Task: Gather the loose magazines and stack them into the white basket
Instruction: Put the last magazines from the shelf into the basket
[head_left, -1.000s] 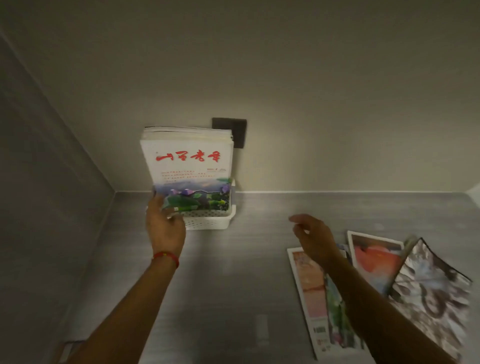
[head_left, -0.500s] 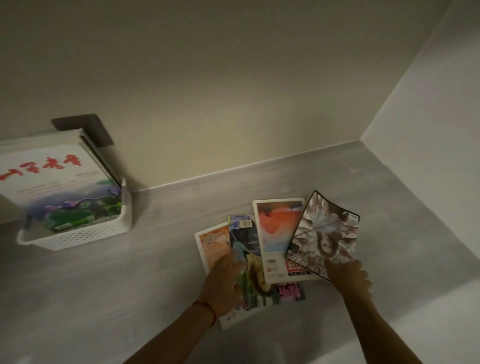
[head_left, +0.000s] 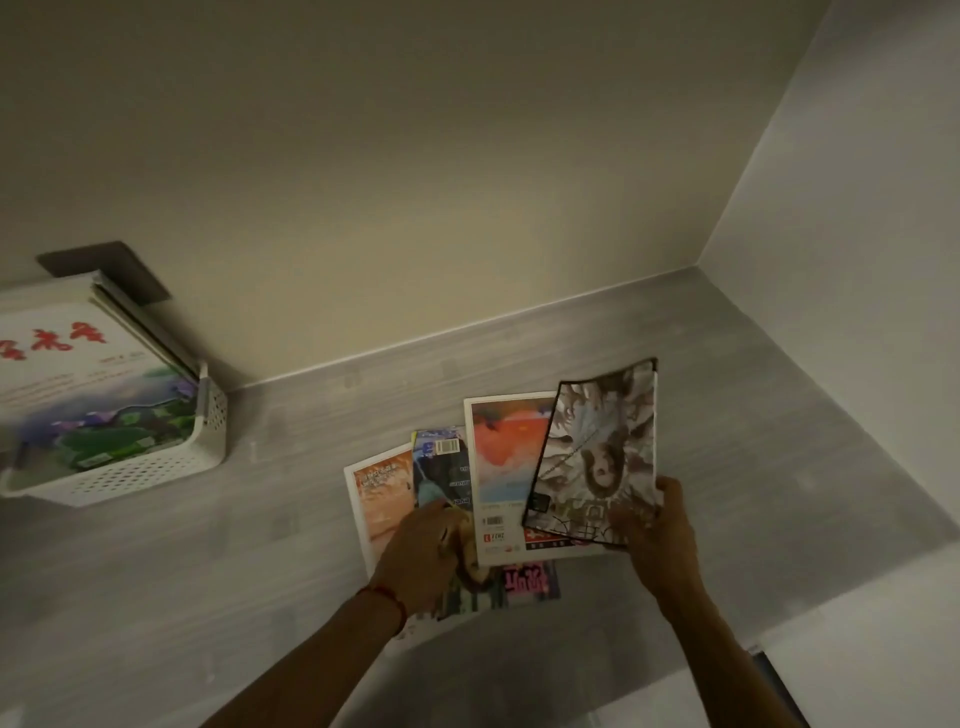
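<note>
Between right hand (head_left: 655, 540) fingers (head_left: 670, 491) and thumb: grey magazine (head_left: 597, 452).

You've got a white basket (head_left: 156, 475) with a perforated dot pattern on its walls, and the front magazine (head_left: 88, 384) in it is white with red lettering over a green and purple landscape. On the grey streaky counter (head_left: 208, 597), the fanned ones go: peach-orange cover (head_left: 382, 499) with a white border, a blue-ish one (head_left: 441, 467), one with an orange-red sun fading to pale blue (head_left: 504, 457), and a black-edged brown-and-white illustrated one (head_left: 597, 457). You're wearing a red cord (head_left: 392, 603) on your wrist. Wall (head_left: 415, 182) is beige.
</note>
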